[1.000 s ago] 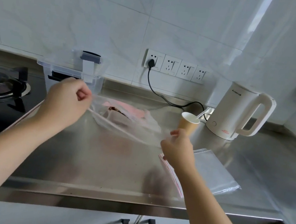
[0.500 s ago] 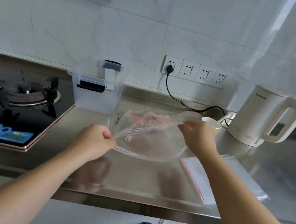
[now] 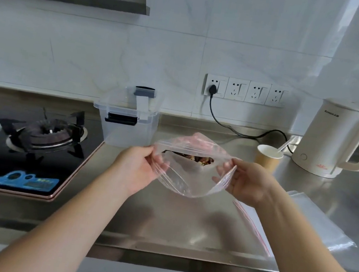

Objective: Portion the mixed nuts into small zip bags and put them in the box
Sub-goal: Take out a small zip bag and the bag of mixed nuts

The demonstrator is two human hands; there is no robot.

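Above a steel counter point(image 3: 174, 224), beside a clear lidded box point(image 3: 126, 125), a small zip bag point(image 3: 191, 175) is held open in the air, pinched at its rim by the left hand point(image 3: 142, 170) and right hand point(image 3: 246, 184); mixed nuts point(image 3: 196, 159) are seen just beyond its mouth.

Clear zip bag point(image 3: 187, 179) with pink strip, brown mixed nuts point(image 3: 196, 159); translucent box point(image 3: 128, 125), grey-black latches; tan paper cup point(image 3: 268, 158), white inside; cream kettle point(image 3: 338, 137); black hob point(image 3: 19, 145), blue label; steel-grey counter point(image 3: 183, 225).
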